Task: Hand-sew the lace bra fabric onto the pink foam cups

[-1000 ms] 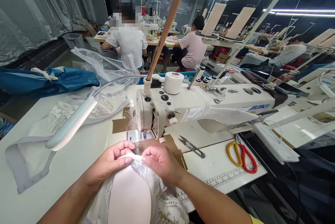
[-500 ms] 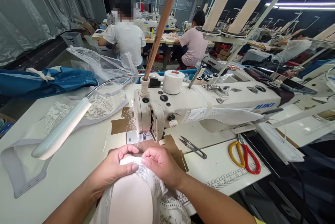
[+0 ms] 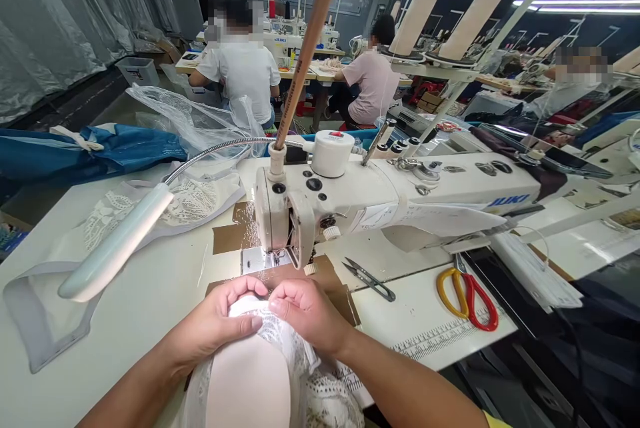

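Both hands grip a white lace bra piece with a smooth, pale moulded cup, at the table's front edge. My left hand pinches its upper edge from the left, thumb on top and fingers behind. On the right side of the same edge, my right hand pinches the lace between thumb and fingers. More lace hangs below the right wrist. Just beyond the fingertips stands a white sewing machine; its presser foot is apart from the fabric.
Thread snips and scissors with yellow and red handles lie to the right, near a printed ruler. A lamp on a bendy neck overhangs another lace piece at left. Co-workers sit beyond.
The hands and the bra piece stay almost in place, with only a slight shift of the fingers on its edge. The camera view has moved a little.
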The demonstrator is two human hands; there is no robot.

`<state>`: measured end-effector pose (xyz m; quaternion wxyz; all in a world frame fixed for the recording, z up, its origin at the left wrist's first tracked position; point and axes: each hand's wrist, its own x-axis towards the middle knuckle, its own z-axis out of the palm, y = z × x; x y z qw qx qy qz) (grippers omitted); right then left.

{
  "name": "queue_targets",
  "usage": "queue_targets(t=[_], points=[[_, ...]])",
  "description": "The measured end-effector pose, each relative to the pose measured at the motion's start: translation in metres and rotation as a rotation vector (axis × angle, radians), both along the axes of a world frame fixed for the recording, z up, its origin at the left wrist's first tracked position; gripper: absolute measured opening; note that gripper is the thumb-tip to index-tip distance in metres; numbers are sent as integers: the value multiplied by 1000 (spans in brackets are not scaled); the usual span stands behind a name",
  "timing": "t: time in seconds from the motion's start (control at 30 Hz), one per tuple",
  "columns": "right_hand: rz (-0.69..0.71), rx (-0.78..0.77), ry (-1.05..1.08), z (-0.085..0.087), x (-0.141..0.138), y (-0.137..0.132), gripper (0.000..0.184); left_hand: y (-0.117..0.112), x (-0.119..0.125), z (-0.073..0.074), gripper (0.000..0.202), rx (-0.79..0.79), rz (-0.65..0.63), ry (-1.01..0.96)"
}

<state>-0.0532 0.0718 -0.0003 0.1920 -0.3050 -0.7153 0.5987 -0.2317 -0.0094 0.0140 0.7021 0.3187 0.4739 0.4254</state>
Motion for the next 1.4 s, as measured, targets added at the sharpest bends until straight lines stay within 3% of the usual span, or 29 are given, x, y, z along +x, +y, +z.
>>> queue_targets(t=[0.3,0.47,0.7,0.93,1.03,1.27,1.4], points=[[7,1,6,4,1,-1,16,-3,0,2,37,10,-41,22],[13,48,31,3,1,-2,16,-6,0,0,41,37,-3,67],[-8,183,49,7,5,-4,16,-15,-1,11,25,172,16,413],[49,244,-5,6,9,-6,17,-17,3,11,38,176,-90,551],[120,268,39,9,13,-3,19,-18,1,8,34,333,-98,696],[174,354,105,21,26,7,21,-32,-3,-6,11,878,-37,1108],[121,435,70,23,33,4,18,-34,-4,-8,8,975,-13,1128]])
